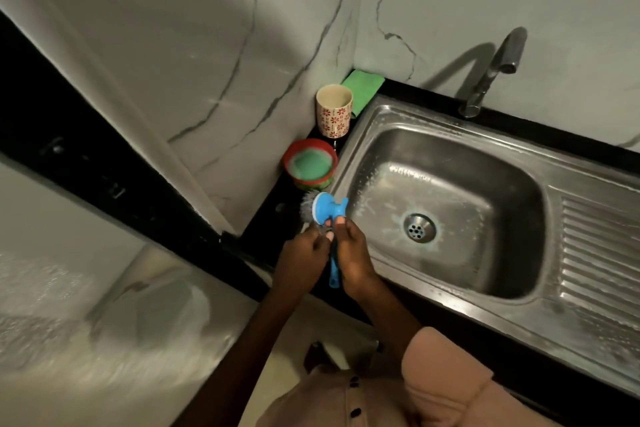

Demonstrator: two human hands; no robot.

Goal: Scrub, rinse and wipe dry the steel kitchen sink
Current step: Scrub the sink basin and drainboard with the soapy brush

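Right now both hands meet just left of the steel sink (450, 218), over its near left corner. The right hand (355, 255) is curled around the handle of a blue brush (327, 210). The brush has a round blue head with grey steel wool on it. The left hand (304, 253) pinches the steel wool with its fingertips. The sink looks wet and soapy, with a round drain (419, 227) in the middle. On the black surface (273, 218) beside it stand a red tub (310, 163) of green soap and a flowery cup (333, 111). A green cloth (362, 92) lies in the corner. A steel tap (491, 73) stands behind the sink.
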